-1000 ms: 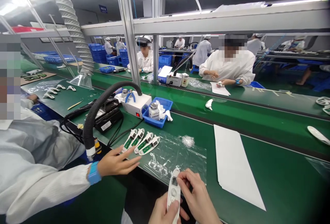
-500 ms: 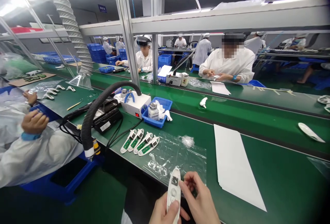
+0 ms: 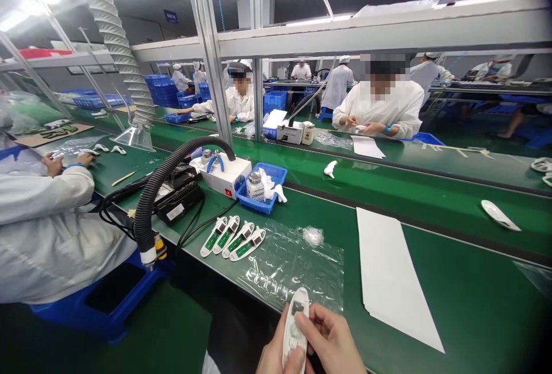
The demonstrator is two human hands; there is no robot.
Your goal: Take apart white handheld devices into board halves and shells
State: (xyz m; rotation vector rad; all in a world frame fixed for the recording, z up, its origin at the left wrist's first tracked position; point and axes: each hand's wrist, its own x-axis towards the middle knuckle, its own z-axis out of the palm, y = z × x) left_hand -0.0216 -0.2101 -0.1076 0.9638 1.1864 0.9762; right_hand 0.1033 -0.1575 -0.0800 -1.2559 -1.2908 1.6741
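My left hand (image 3: 276, 357) grips a white oblong device shell (image 3: 295, 323) from below, thumb on its lower end, at the bottom edge of view. My right hand (image 3: 334, 342) is closed beside it, with fingertips pinched against the shell's upper right side. Both hands hover just in front of the green bench's near edge (image 3: 241, 290). On the bench ahead lies a clear plastic sheet (image 3: 293, 262), and left of it several white shells with green circuit boards (image 3: 233, 237) lie in a row.
A white paper sheet (image 3: 390, 273) lies to the right. A blue tray with a bottle (image 3: 263, 185), a white box (image 3: 222, 172) and a black hose (image 3: 159, 190) stand further back. A co-worker in white (image 3: 47, 230) sits at left. White parts (image 3: 500, 215) ride the conveyor.
The co-worker's hand that reached toward the row of shells has pulled back to their own station. My hands and the shell have dropped slightly lower. Parts on the conveyor drifted left.
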